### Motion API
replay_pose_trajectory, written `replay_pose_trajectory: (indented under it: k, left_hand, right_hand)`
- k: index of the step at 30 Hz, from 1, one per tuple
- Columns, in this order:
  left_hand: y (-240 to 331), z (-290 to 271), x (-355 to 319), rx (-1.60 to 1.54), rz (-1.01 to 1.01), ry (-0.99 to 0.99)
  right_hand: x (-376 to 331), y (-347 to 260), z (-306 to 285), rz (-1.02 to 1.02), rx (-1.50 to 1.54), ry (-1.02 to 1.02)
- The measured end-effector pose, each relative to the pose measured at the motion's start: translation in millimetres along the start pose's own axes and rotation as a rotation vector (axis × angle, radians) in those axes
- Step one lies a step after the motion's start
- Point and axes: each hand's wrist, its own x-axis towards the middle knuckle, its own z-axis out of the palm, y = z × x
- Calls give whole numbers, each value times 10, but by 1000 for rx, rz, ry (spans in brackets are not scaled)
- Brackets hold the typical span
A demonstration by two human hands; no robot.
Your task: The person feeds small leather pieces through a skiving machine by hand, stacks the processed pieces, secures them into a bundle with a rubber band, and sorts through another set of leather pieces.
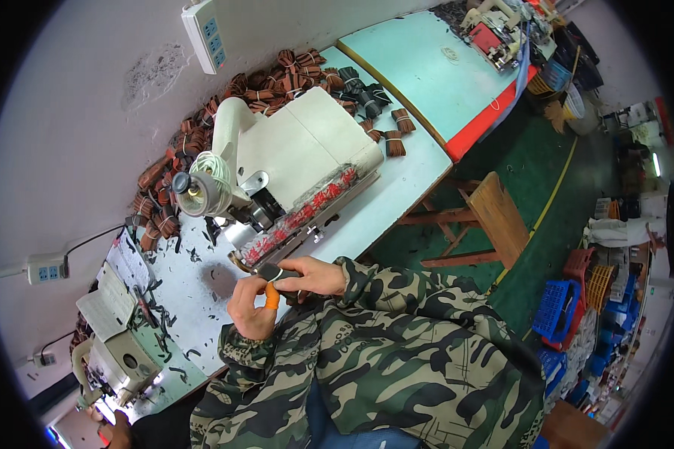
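My left hand (251, 305) wears an orange finger cot on one finger and pinches the near end of a small dark strap piece (283, 272). From the right, my right hand (318, 275) grips the same piece. Both hands are held just in front of a cream sewing machine (299, 150), close to its red-patterned base edge (307, 209). Both of my forearms are in camouflage sleeves.
Bundles of brown and dark straps (277, 78) are piled along the wall behind the machine. Dark scraps litter the white table (397, 194). A second small machine (120, 352) stands at the lower left, with another person's hand (116, 432) below it. A wooden chair (494, 217) and blue crates (558, 307) are on the right.
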Motion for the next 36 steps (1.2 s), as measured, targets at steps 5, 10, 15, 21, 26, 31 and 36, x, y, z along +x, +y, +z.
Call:
replay_pose_trajectory:
  k: [5, 10, 15, 21, 26, 31, 36]
  left_hand:
    - [-97, -12, 25, -67, -40, -1]
    - [12, 209, 213, -140, -66, -155]
    - [168, 600, 603, -139, -115, -218]
    - [384, 1020, 1176, -85, -162, -254]
    - [378, 1275, 1670, 6, -130, -163]
    - [502, 1838, 2126, 60, 110, -194]
    - [650, 2269, 2478, 277, 439, -241]
  right_hand:
    - [-271, 146, -957, -517, -85, 580]
    - [-750, -345, -2350, -389, -820, 1550]
    - [-541, -369, -3159, -124, -1060, 1759]
    - [-505, -458, -3522, 208, -925, 1486]
    - [-788, -311, -3115, -332, 112, 1101]
    - [-706, -8, -2825, -268, -924, 1481]
    - [-526, -365, -2558, 138, -869, 1353]
